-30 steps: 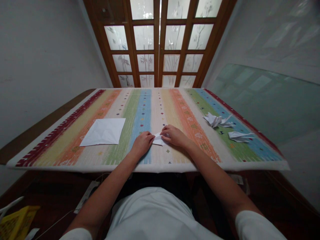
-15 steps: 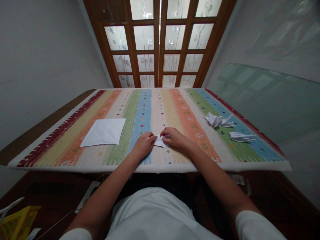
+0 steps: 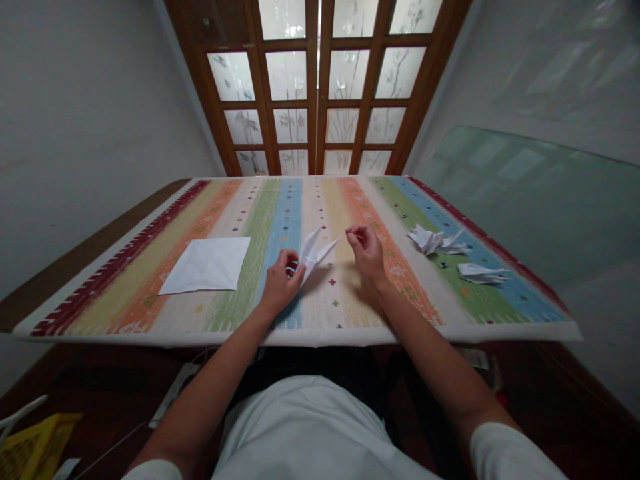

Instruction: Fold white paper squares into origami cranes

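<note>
My left hand [image 3: 279, 280] pinches the base of a small folded white paper figure [image 3: 314, 252] and holds it up off the striped cloth [image 3: 320, 213], its two pointed flaps sticking up and to the right. A short way to the right, my right hand [image 3: 366, 250] hovers with thumb and fingers curled together, apart from the paper. A flat creased white paper sheet [image 3: 207, 264] lies to the left of my left hand.
Two folded white paper figures lie on the right of the cloth, one [image 3: 434, 240] farther back, one [image 3: 480, 272] nearer. A glass pane [image 3: 540, 200] leans at the right. Wooden glazed doors [image 3: 320, 87] stand behind the table. A yellow object [image 3: 30, 447] sits low left.
Both hands were pressing the small folded paper flat on the cloth. Now my left hand has lifted it upright, and my right hand has let go and moved right and away.
</note>
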Demonstrator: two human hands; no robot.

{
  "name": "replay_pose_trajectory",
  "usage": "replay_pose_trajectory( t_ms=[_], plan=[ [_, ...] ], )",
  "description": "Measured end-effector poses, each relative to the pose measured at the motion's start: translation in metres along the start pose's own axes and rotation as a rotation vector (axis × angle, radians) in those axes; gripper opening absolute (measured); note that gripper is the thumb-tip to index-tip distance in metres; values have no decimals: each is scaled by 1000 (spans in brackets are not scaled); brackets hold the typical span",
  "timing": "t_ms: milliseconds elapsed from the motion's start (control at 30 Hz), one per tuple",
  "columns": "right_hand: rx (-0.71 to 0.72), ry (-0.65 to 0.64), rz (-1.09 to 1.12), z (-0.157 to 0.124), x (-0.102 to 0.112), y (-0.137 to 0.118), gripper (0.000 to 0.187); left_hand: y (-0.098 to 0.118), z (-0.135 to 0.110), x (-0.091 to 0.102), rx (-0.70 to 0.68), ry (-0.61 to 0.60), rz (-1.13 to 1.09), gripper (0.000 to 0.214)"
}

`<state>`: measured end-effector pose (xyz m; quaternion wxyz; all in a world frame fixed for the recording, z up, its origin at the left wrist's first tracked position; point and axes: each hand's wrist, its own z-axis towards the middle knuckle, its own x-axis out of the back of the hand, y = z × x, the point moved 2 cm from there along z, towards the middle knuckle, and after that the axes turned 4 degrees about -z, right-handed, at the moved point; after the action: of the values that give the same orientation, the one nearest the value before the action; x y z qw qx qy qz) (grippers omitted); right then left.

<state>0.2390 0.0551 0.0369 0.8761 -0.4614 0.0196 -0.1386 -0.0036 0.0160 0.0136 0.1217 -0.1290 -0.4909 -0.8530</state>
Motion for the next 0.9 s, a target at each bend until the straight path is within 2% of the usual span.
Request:
replay_pose_trajectory(
  t_ms=[33, 100, 167, 233, 333, 467, 633, 733, 900],
  plan=[
    [-79, -29, 71, 0, -1, 2, 41, 1, 0, 2, 23, 57, -67, 20],
    [-240, -225, 194, -5, -9, 4, 47, 2, 1, 4, 51, 108, -152, 28],
    [-335, -445, 263, -14, -21, 3, 46, 5, 0, 4, 60, 91, -164, 24],
    [-360, -552, 283, -23, -31, 2, 42, 8, -2, 2, 48, 53, -138, 19],
    [-392, -579, 278, -31, -41, 2, 39, 10, -4, 0, 11, 22, -117, 18],
    [-409, -530, 289, -32, -41, 5, 43, 9, -6, -2, 0, 40, -140, 22],
    [-445, -480, 484, -29, -38, 0, 44, 2, -5, -5, 55, 32, -257, 30],
    [-490, -506, 591, -30, -42, -3, 42, -1, -3, -6, 68, -11, -369, 36],
    [-458, -597, 549, -35, -47, -5, 41, -1, -3, -8, 77, -123, -465, 40]
  ],
)
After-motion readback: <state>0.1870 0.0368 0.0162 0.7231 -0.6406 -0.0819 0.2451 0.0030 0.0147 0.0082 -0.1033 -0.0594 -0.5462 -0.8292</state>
